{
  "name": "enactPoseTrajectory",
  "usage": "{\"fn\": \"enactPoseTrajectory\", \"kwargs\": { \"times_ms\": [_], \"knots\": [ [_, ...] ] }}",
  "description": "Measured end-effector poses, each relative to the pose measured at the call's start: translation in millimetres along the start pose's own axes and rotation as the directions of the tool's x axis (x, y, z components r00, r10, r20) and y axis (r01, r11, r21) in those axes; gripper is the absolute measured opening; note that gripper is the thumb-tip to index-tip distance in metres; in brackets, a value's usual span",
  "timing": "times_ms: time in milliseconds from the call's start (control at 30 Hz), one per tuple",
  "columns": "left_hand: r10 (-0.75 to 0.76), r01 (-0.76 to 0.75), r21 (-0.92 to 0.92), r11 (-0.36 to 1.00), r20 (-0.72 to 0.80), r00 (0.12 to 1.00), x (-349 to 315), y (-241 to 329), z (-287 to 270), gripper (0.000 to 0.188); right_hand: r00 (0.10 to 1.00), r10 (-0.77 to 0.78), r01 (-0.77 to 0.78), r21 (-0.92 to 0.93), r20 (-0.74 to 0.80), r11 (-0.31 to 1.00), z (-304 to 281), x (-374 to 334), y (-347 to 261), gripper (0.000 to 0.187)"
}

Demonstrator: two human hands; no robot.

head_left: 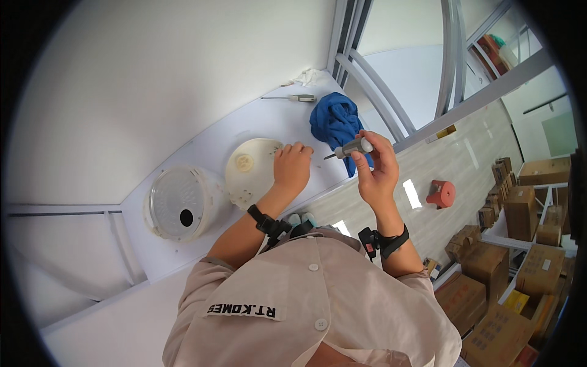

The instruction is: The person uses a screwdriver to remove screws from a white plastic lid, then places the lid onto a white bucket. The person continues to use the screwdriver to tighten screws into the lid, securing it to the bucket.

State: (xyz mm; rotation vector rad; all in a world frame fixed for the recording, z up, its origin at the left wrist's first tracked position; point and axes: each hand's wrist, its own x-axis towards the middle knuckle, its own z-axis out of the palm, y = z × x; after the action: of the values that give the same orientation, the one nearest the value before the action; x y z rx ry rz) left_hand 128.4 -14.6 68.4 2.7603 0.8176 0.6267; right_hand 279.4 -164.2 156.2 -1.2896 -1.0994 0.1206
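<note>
A screwdriver (351,148) with a grey-and-white handle is gripped in my right hand (380,168), its short dark shaft slanting left and down. My left hand (293,166) has its fingers curled together over the right part of a round cream plastic disc (260,177); what is between the fingertips, if anything, is hidden. The disc lies on the white table and has a pale yellow round hub (244,162). Small dark bits, possibly screws, show near its top edge and lower edge. The screwdriver tip is apart from the disc.
Left of the disc stands a white round tub-like housing (177,205) with a dark hole. A bunched blue cloth (336,117) and a second screwdriver (299,98) lie at the table's far end, near white crumpled material (307,77). A red stool (441,194) and cardboard boxes (486,263) are at right.
</note>
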Motion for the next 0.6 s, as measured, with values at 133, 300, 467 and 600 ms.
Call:
{"fn": "enactPoseTrajectory", "kwargs": {
  "times_ms": [133,300,467,600],
  "knots": [
    [-0.211,0.212,-0.062,0.975,0.031,0.977,-14.1,-22.3,-21.3,0.018,1.0,-0.019,0.018,0.028,0.005,0.999,18.9,2.6,-0.2,0.044],
    [-0.41,0.402,-0.196,0.894,0.001,0.912,-42.6,-60.5,-10.9,0.024,0.993,-0.023,0.017,0.052,0.116,0.998,48.4,-2.0,5.4,0.049],
    [-0.415,0.41,-0.105,0.906,-0.037,0.909,-55.3,-63.5,-4.3,0.04,0.964,-0.048,0.08,-0.114,0.26,0.99,69.2,2.3,5.9,0.051],
    [-0.412,0.416,-0.095,0.904,0.061,0.909,-66.5,-59.4,0.8,0.061,0.949,-0.03,0.075,-0.132,0.315,0.988,79.5,3.6,8.2,0.051]
  ]
}}
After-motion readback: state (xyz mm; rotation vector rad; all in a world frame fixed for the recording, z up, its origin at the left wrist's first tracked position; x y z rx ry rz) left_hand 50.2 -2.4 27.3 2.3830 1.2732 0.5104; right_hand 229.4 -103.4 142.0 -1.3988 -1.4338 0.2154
